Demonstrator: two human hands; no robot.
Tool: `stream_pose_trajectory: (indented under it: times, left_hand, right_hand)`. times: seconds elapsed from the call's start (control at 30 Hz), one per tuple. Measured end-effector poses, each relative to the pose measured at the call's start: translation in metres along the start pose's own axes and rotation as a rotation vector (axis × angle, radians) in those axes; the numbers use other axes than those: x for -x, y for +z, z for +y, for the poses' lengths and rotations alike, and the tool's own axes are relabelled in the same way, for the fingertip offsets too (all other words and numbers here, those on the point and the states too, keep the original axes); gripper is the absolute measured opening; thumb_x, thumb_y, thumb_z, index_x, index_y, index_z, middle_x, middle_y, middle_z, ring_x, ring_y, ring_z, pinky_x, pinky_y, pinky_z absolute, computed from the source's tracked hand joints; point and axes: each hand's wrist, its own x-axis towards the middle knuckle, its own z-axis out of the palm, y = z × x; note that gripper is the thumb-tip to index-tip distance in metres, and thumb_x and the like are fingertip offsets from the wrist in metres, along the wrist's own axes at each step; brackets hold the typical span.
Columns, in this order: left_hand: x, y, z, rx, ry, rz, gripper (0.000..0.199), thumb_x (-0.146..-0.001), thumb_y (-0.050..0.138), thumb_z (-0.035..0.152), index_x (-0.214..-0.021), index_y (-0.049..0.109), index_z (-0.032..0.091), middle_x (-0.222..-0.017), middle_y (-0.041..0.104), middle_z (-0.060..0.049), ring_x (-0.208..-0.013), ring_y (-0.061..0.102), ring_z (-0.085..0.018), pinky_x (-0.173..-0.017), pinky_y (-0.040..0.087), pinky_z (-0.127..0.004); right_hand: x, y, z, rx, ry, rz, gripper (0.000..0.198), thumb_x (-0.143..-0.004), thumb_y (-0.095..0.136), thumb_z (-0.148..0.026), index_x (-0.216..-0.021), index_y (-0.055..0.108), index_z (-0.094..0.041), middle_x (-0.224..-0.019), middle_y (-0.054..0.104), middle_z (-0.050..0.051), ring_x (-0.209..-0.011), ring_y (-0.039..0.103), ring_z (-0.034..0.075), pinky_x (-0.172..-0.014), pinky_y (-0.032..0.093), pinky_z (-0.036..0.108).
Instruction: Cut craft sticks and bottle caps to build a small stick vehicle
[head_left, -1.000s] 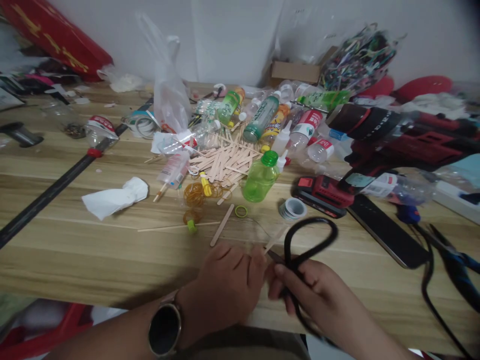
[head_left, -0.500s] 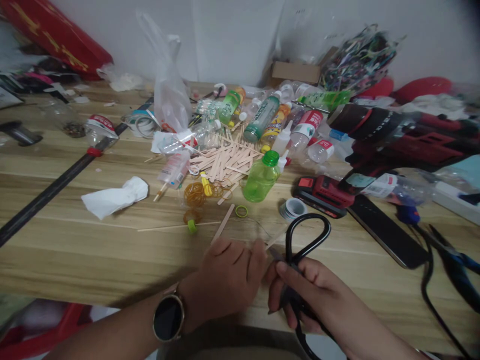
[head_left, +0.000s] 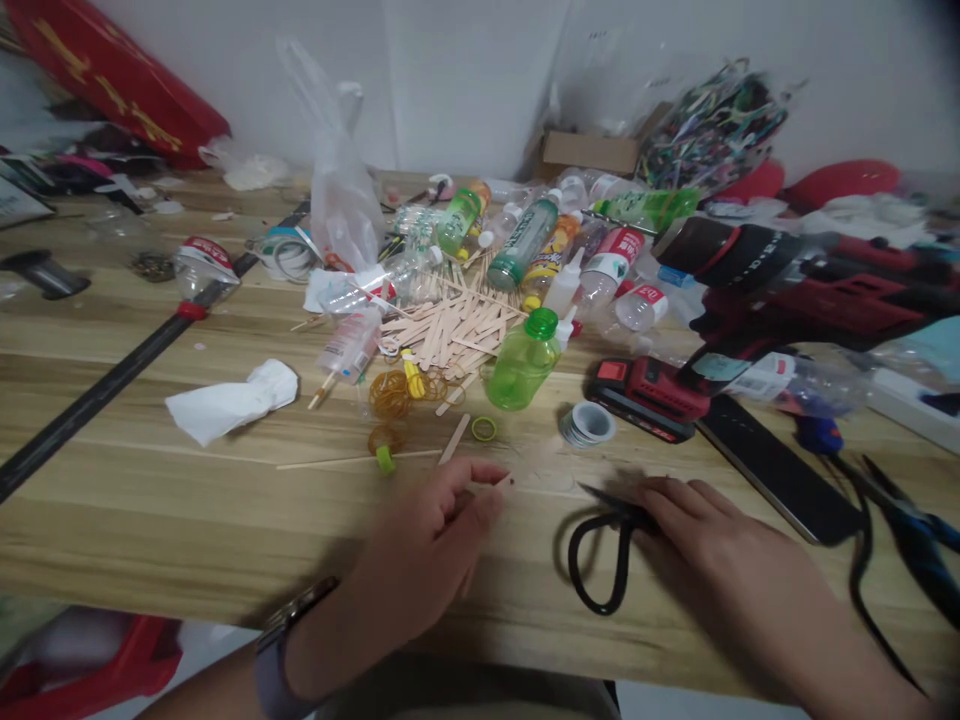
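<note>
My left hand (head_left: 431,540) is closed, pinching a small wooden craft stick (head_left: 505,482) whose pale end, with a dark spot, pokes out past the fingertips. Most of that stick is hidden by the fingers. To the right, my right hand (head_left: 690,530) is curled over a pair of black-handled scissors (head_left: 622,570) low at the tabletop; one handle loop and a blade tip show, the rest lies under the hand. Beyond my left fingers are another craft stick (head_left: 454,438), a green ring (head_left: 484,429) and a cut green bottle (head_left: 521,365). Grey tape rolls (head_left: 589,425) sit behind the scissors.
Craft sticks (head_left: 450,330) are piled at the middle, with several plastic bottles (head_left: 525,240) behind. A red drill (head_left: 810,290), a phone (head_left: 780,465) and pliers (head_left: 911,520) occupy the right. A dark bar (head_left: 112,375) and a tissue (head_left: 232,400) lie left.
My right hand has moved right and turned over, bringing the scissors down to the table. My left hand has shifted slightly left and turned, so the craft stick's end now shows.
</note>
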Motion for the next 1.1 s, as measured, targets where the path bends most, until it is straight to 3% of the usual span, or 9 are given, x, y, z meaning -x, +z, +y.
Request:
stream_pose_trajectory:
  times: [0.23, 0.37, 0.5, 0.53, 0.67, 0.77, 0.83, 0.93, 1.1]
  left_hand:
    - [0.006, 0.012, 0.000, 0.074, -0.043, -0.094, 0.030, -0.093, 0.048, 0.049, -0.098, 0.054, 0.020, -0.049, 0.038, 0.013, -0.038, 0.031, -0.007, -0.037, 0.023, -0.017]
    - [0.010, 0.015, -0.005, 0.044, -0.033, -0.070, 0.025, -0.092, 0.051, 0.046, -0.086, 0.052, 0.022, -0.055, 0.041, 0.011, -0.042, 0.034, -0.007, -0.039, 0.028, -0.017]
    - [0.016, 0.019, -0.005, -0.213, 0.065, -0.017, 0.026, -0.089, 0.056, 0.038, -0.071, 0.052, 0.021, -0.057, 0.049, 0.007, -0.051, 0.043, -0.008, -0.044, 0.031, -0.017]
    - [0.018, 0.019, -0.004, -0.280, 0.112, -0.003, 0.025, -0.089, 0.057, 0.036, -0.069, 0.053, 0.020, -0.057, 0.050, 0.007, -0.051, 0.044, -0.009, -0.045, 0.030, -0.018]
    - [0.026, -0.001, -0.003, -0.493, 0.347, 0.059, 0.022, -0.092, 0.057, 0.034, -0.075, 0.061, 0.021, -0.064, 0.060, 0.004, -0.057, 0.054, -0.011, -0.052, 0.040, -0.020]
    - [0.025, -0.038, -0.014, -0.818, 0.518, 0.301, 0.024, -0.098, 0.048, 0.035, -0.093, 0.065, 0.019, -0.085, 0.068, -0.004, -0.079, 0.063, -0.019, -0.072, 0.051, -0.032]
    - [0.017, -0.063, -0.027, -1.138, 0.466, 0.455, 0.023, -0.096, 0.052, 0.031, -0.109, 0.064, 0.016, -0.106, 0.068, -0.013, -0.100, 0.061, -0.029, -0.086, 0.050, -0.046]
    - [0.000, -0.086, -0.045, -1.399, 0.319, 0.336, 0.041, -0.092, 0.061, 0.028, -0.131, 0.057, 0.016, -0.112, 0.066, -0.014, -0.102, 0.062, -0.030, -0.086, 0.051, -0.045]
    - [-0.009, -0.076, -0.043, -1.431, 0.159, 0.234, 0.025, -0.098, 0.046, 0.021, -0.115, 0.063, 0.017, -0.098, 0.064, -0.010, -0.077, 0.066, -0.021, -0.063, 0.048, -0.029]
  right_hand:
    - [0.008, 0.019, 0.017, -0.128, 0.020, -0.094, 0.036, -0.099, 0.048, -0.033, -0.124, 0.067, -0.016, -0.123, 0.068, 0.013, -0.103, 0.070, 0.027, -0.081, 0.062, 0.041]
    - [0.001, -0.012, 0.004, 0.017, 0.021, 0.080, 0.041, -0.105, 0.036, -0.037, -0.126, 0.062, -0.015, -0.120, 0.068, 0.016, -0.091, 0.072, 0.030, -0.065, 0.062, 0.043]
    - [-0.018, -0.044, -0.037, -0.180, -0.115, 0.231, 0.033, -0.107, 0.035, -0.032, -0.128, 0.058, -0.023, -0.120, 0.068, 0.010, -0.106, 0.067, 0.026, -0.086, 0.056, 0.040]
    - [-0.023, -0.047, -0.048, -0.229, -0.184, 0.192, 0.032, -0.107, 0.037, -0.033, -0.128, 0.059, -0.023, -0.120, 0.068, 0.010, -0.107, 0.067, 0.026, -0.087, 0.055, 0.039]
    - [-0.024, -0.033, -0.075, -0.514, -0.234, -0.130, 0.025, -0.099, 0.046, -0.014, -0.095, 0.066, -0.028, -0.078, 0.071, -0.002, -0.067, 0.069, 0.017, -0.061, 0.053, 0.027]
    - [-0.013, -0.015, -0.075, -0.606, -0.148, -0.164, 0.025, -0.099, 0.045, -0.016, -0.106, 0.066, -0.028, -0.083, 0.074, 0.000, -0.067, 0.071, 0.019, -0.058, 0.054, 0.026]
    - [-0.009, -0.006, -0.073, -0.661, -0.050, -0.147, 0.028, -0.103, 0.041, -0.022, -0.119, 0.063, -0.027, -0.089, 0.076, 0.002, -0.069, 0.073, 0.020, -0.059, 0.056, 0.028]
    - [-0.015, 0.000, -0.076, -0.857, 0.127, -0.208, 0.031, -0.106, 0.037, -0.029, -0.124, 0.062, -0.027, -0.102, 0.076, 0.004, -0.084, 0.074, 0.021, -0.066, 0.058, 0.026]
    - [-0.039, -0.006, -0.095, -1.200, 0.522, -0.119, 0.033, -0.101, 0.047, -0.044, -0.109, 0.072, -0.025, -0.099, 0.073, 0.004, -0.091, 0.067, 0.021, -0.082, 0.054, 0.029]
